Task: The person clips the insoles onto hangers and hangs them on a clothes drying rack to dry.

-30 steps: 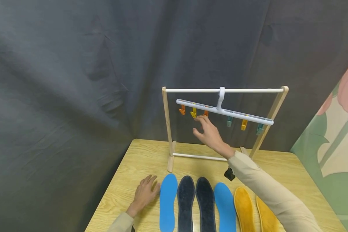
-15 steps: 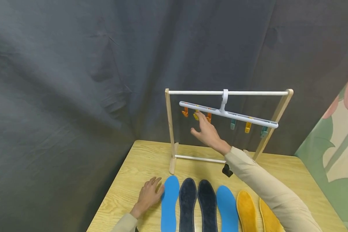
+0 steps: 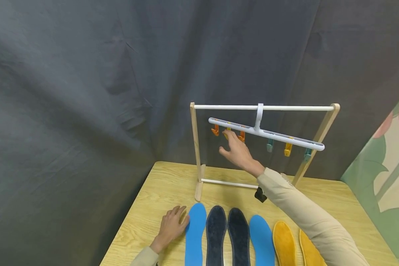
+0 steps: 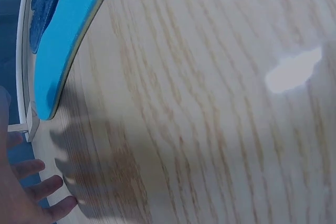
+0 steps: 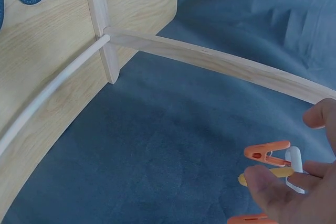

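My right hand (image 3: pixel 237 150) reaches up under the left half of a white clip hanger (image 3: pixel 294 141). Its fingers are at a yellow clip (image 5: pixel 282 172), largely covering it, while the thumb (image 5: pixel 318 115) stands off to one side. Orange clips (image 3: pixel 215 130) hang on either side of that yellow one. Low on the left, my left hand (image 3: pixel 170 226) lies with fingers loosely spread, fingertips right by the edge of a blue insole (image 3: pixel 194 236). In the left wrist view its fingers (image 4: pixel 46 186) hold nothing.
The hanger hooks over the white top rod (image 3: pixel 296 108) of a rack with wooden posts (image 3: pixel 195 140). Teal clips (image 3: pixel 270 145) and another yellow clip (image 3: pixel 287 149) hang at right. Dark insoles (image 3: pixel 216 236), a second blue one (image 3: pixel 262 240) and yellow insoles (image 3: pixel 283 242) line the table (image 3: pixel 173 177).
My right hand has moved up and slightly left, from just below the yellow clip to over it, uncovering the neighbouring orange clip. My left hand stays beside the blue insole.
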`<state>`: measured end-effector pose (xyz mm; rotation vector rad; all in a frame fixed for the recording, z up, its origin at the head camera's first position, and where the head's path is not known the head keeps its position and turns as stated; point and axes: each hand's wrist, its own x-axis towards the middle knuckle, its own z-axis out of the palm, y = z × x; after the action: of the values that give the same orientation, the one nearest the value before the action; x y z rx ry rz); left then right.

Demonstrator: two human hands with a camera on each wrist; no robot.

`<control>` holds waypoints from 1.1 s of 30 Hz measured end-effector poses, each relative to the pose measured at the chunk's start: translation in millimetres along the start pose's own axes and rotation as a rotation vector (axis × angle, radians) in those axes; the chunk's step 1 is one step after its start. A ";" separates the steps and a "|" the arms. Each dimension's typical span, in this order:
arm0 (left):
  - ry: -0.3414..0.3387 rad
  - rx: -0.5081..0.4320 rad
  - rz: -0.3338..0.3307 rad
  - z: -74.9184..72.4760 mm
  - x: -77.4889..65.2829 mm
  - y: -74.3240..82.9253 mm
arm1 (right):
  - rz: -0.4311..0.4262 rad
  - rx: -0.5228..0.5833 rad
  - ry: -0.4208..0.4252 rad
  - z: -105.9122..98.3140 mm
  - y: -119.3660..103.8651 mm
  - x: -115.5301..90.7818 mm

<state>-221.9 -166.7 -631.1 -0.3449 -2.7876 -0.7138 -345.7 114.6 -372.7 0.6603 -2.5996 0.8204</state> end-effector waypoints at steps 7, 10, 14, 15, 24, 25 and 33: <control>-0.035 0.029 -0.026 0.6 2.7 2.3 | -0.017 -0.019 0.016 -0.9 0.8 -2.3; -0.042 0.041 -0.024 0.9 3.1 2.1 | -0.028 -0.022 0.024 -1.8 -1.4 -3.5; -0.042 0.050 -0.023 2.3 3.8 2.4 | -0.045 -0.029 0.037 -3.4 -5.7 -3.7; -0.043 0.049 -0.023 3.0 4.0 2.5 | -0.051 -0.035 0.042 -3.3 -6.4 -3.5; -0.037 0.068 -0.005 5.6 4.8 4.8 | -0.211 -0.101 0.190 1.1 -13.0 -8.3; -0.036 0.068 -0.005 5.6 4.8 5.0 | -0.237 -0.110 0.212 1.9 -13.6 -9.3; -0.052 0.079 -0.013 5.6 5.3 8.5 | -0.351 -0.145 0.274 11.0 -18.3 -16.2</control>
<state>-225.4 -155.9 -630.6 -0.3357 -2.8601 -0.6041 -324.6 100.0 -380.1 0.8629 -2.1884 0.5617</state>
